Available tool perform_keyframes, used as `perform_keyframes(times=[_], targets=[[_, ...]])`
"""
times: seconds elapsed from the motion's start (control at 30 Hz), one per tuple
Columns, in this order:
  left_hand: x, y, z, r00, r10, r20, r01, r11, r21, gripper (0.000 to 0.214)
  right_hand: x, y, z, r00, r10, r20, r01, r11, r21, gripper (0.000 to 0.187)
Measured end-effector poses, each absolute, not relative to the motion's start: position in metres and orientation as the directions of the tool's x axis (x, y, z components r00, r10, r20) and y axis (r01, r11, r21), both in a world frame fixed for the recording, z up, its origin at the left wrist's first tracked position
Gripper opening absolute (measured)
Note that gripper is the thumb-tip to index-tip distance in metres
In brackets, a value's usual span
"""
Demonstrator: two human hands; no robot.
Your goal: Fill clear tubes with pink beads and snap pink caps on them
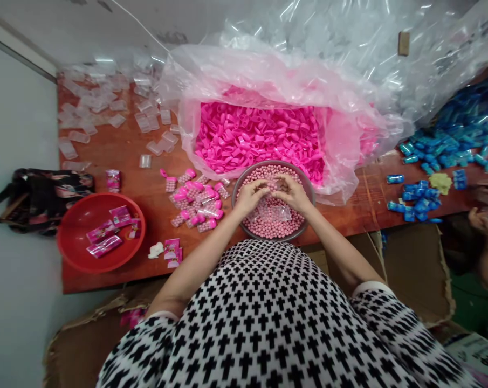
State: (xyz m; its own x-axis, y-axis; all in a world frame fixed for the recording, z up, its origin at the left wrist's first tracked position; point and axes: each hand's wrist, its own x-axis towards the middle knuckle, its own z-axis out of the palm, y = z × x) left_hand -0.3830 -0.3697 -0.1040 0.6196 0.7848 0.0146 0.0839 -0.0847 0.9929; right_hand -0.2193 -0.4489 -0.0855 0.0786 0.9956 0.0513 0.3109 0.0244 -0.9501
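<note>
Over a grey bowl of small pink balls, my left hand and my right hand meet fingertip to fingertip. Both are closed around what looks like a small clear plastic container with pink balls in it; the fingers partly cover it. Below them, clear plastic containers lie on the balls. Left of the bowl is a heap of filled containers, many with pink caps. Behind it, an open pink plastic bag holds loose pink caps.
Clear containers lie scattered at the back left. A red bowl with pink packets stands beside a dark bag. Blue-wrapped pieces and another person's hands are at the right. Cardboard boxes stand below the table edge.
</note>
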Motion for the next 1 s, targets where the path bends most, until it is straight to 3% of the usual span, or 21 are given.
perform_keyframes(times=[0.17,0.43,0.6,0.77,0.87,1.0], targets=[[-0.385,-0.364,-0.105,0.697,0.712,-0.087,-0.031,0.151,0.988,0.040,-0.211,-0.449,-0.070,-0.046,0.995,0.087,0.475,0.099,-0.874,0.033],[-0.397,-0.363,-0.101,0.652,0.749,-0.115,0.050,0.109,0.993,0.041,-0.222,-0.453,-0.070,0.008,1.000,0.007,0.547,0.001,-0.837,0.040],[-0.406,-0.363,-0.098,0.563,0.803,-0.194,-0.014,0.243,0.970,0.043,-0.183,-0.433,-0.059,0.172,0.985,0.032,0.817,-0.124,-0.563,0.028],[-0.401,-0.365,-0.095,0.561,0.798,-0.218,-0.074,0.311,0.947,0.044,-0.129,-0.381,-0.051,0.447,0.888,0.107,0.873,-0.407,-0.268,0.030],[-0.397,-0.365,-0.100,0.546,0.808,-0.223,-0.053,0.299,0.953,0.044,-0.112,-0.356,-0.055,0.455,0.887,0.081,0.888,-0.445,-0.117,0.031],[-0.395,-0.363,-0.105,0.529,0.826,-0.197,-0.033,0.252,0.967,0.043,-0.107,-0.342,-0.063,0.424,0.906,0.010,0.905,-0.423,-0.042,0.027]])
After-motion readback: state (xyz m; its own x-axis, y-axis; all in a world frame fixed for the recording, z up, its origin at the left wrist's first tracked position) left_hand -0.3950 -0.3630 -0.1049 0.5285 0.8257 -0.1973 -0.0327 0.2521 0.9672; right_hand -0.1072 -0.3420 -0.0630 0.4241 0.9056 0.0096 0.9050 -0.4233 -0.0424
